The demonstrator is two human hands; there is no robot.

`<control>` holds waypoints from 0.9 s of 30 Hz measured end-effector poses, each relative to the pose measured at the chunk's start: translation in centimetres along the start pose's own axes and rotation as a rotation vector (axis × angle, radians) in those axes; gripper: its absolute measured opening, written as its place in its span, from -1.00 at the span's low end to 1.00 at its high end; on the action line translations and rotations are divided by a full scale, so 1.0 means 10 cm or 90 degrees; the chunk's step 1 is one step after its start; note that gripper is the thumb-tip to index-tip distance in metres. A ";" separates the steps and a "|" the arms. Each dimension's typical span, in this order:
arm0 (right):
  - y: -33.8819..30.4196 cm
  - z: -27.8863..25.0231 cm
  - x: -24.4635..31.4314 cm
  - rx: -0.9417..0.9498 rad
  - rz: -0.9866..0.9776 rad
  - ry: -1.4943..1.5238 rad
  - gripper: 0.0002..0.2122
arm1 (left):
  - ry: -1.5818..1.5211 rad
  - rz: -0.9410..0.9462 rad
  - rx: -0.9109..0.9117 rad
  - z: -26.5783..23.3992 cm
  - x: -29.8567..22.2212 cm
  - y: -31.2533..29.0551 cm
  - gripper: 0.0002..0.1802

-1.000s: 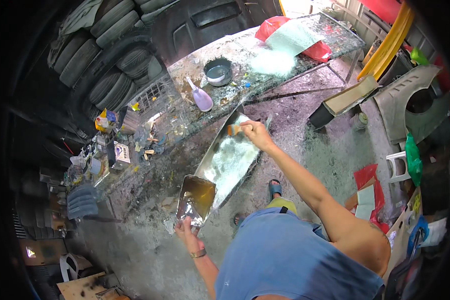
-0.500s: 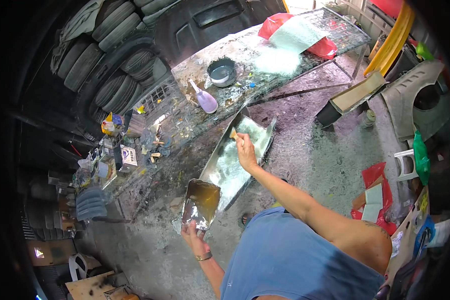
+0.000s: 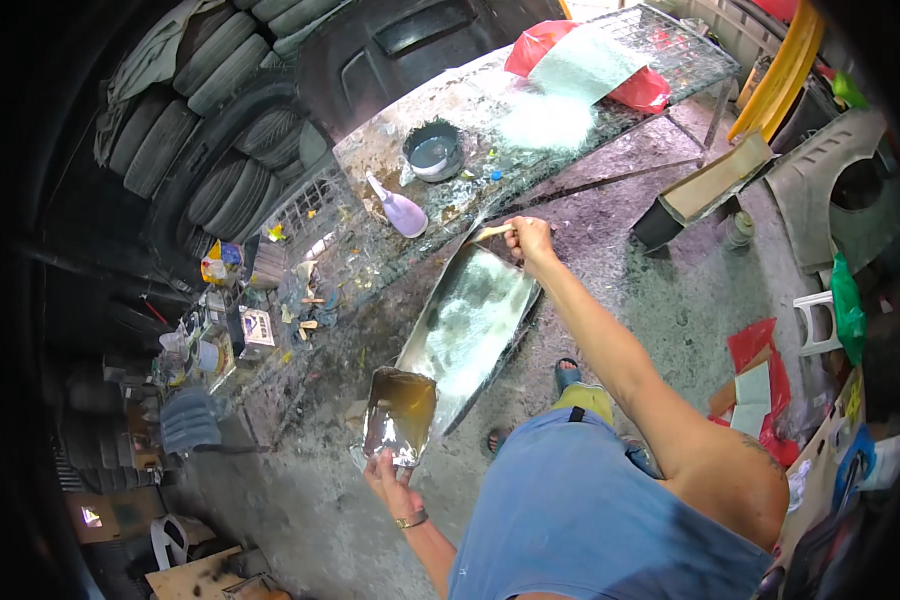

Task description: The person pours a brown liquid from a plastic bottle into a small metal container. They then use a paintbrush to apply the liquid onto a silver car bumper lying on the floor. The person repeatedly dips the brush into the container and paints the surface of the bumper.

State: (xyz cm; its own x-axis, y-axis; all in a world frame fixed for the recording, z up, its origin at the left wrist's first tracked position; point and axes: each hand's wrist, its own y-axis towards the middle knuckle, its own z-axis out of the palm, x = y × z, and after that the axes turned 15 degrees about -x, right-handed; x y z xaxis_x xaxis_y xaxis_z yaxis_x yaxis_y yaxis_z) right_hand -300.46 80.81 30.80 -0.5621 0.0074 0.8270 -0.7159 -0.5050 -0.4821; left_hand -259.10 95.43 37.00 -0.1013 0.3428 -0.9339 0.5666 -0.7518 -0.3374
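Observation:
My left hand grips the near edge of a shallow foil-lined tray holding some amber liquid. The tray sits just off the near left end of a long, trough-shaped panel, whose inner face looks wet, pale and glossy. At the panel's far end, my right hand pinches the handle of a brush. The brush points left toward the panel's far rim; whether its bristles touch is too small to tell.
A stained worktable beyond the panel carries a purple squeeze bottle, a dark bowl and a pale sheet over red plastic. Cans and scraps crowd its left end. A box-like trough and a white stool stand right.
My right hand has carried the brush away from me and rightward, from the panel's middle to its far end. The left hand and tray have hardly moved.

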 end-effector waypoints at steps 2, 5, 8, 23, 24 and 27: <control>0.18 -0.08 0.07 -0.011 0.035 0.006 -0.87 | -0.009 -0.010 0.002 0.08 0.02 -0.06 -0.44; 0.02 -0.16 0.33 0.081 -0.137 -0.126 -0.83 | -0.026 -0.026 -0.015 0.13 0.01 -0.14 -0.36; 0.05 -0.35 0.52 0.170 -0.383 -0.427 -0.79 | -0.022 -0.024 -0.033 0.20 0.00 -0.25 -0.37; 0.34 -0.31 0.50 0.338 -0.450 -0.499 -0.78 | 0.019 -0.001 -0.121 0.50 -0.03 -0.71 -0.38; 0.37 -0.35 0.59 0.314 -0.438 -0.554 -0.78 | 0.016 -0.006 -0.117 0.53 -0.05 -0.73 -0.36; 0.38 -0.32 0.64 0.301 -0.417 -0.626 -0.78 | 0.019 -0.011 -0.115 0.57 -0.05 -0.76 -0.33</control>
State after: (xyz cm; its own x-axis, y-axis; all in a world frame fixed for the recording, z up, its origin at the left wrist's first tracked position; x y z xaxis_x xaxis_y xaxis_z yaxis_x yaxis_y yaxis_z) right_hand -308.16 81.72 33.31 0.5269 -0.1671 0.8334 -0.4111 -0.9082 0.0778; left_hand -268.02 97.74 39.31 -0.0896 0.3725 -0.9237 0.7025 -0.6338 -0.3237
